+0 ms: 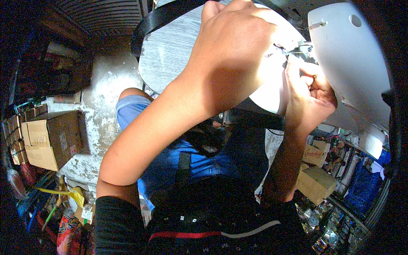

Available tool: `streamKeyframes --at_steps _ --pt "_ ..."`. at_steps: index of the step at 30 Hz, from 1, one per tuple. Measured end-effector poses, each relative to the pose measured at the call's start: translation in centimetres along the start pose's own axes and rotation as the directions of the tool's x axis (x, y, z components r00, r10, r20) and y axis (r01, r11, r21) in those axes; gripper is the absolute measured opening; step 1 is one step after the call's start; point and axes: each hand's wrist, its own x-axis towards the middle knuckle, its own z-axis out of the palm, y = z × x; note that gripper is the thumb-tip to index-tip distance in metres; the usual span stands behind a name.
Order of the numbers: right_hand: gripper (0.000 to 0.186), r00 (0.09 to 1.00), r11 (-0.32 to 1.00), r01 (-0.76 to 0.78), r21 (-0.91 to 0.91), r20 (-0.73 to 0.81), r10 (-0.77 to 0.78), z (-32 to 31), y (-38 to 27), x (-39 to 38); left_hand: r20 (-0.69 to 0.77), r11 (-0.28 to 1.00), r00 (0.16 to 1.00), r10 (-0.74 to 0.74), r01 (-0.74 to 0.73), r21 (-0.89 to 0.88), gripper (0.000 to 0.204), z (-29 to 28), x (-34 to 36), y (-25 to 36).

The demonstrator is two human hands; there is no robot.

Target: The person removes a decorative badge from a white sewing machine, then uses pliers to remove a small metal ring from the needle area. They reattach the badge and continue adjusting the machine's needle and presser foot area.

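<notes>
The left hand (pixel 238 46) is raised high in front of the head camera, forearm running up from the lower left, wrist bent so the back of the hand faces the lens. Its fingers curl forward and down over the rim of a smooth white moulded plastic shell (pixel 352 63); the fingertips are hidden behind the knuckles, so whether they pinch anything cannot be told. The right hand (pixel 308 95) comes up from below on a near-vertical forearm, with its fingers (pixel 316 80) folded into a loose fist and pressed together around a thin metal part (pixel 293 52), a small bright wire-like piece sitting between the two hands at the edge of the shell.

The shell is glossy, curved like a housing, with a round hole and a small peg near its top. Behind the left hand lies a rounded pale grey wood-grain board (pixel 170 51), matte and streaked, with a wide black woven strap (pixel 157 19) arcing across its upper edge. The person wears blue denim trousers (pixel 204 157) and a black top.

On the rough, flaking concrete floor (pixel 104 85) to the left stands a brown corrugated cardboard box (pixel 51 138); smaller cardboard boxes (pixel 314 180) sit lower right.
</notes>
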Motion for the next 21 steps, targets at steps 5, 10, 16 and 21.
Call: streamKeyframes --at_steps 5,10,16,21 --pt "0.007 1.0 1.0 -0.014 0.028 -0.017 0.015 0.1 0.1 0.0 0.005 1.0 1.0 0.007 -0.007 0.01 0.022 0.0 0.0 -0.1" --pt "0.008 1.0 1.0 -0.016 0.01 0.003 0.016 0.1 0.0 0.0 0.014 1.0 1.0 0.012 -0.013 0.023 0.021 0.1 0.1 -0.3" --pt "0.011 0.997 0.993 -0.066 0.098 0.041 0.062 0.1 -0.9 0.0 0.034 0.999 0.999 0.02 -0.022 0.033 0.02 -0.2 0.5 -0.4" --pt "0.013 0.999 0.999 -0.039 0.038 0.028 0.037 0.1 -1.2 0.1 0.008 0.993 0.999 0.051 -0.05 -0.108 0.011 -0.7 1.0 -0.3"
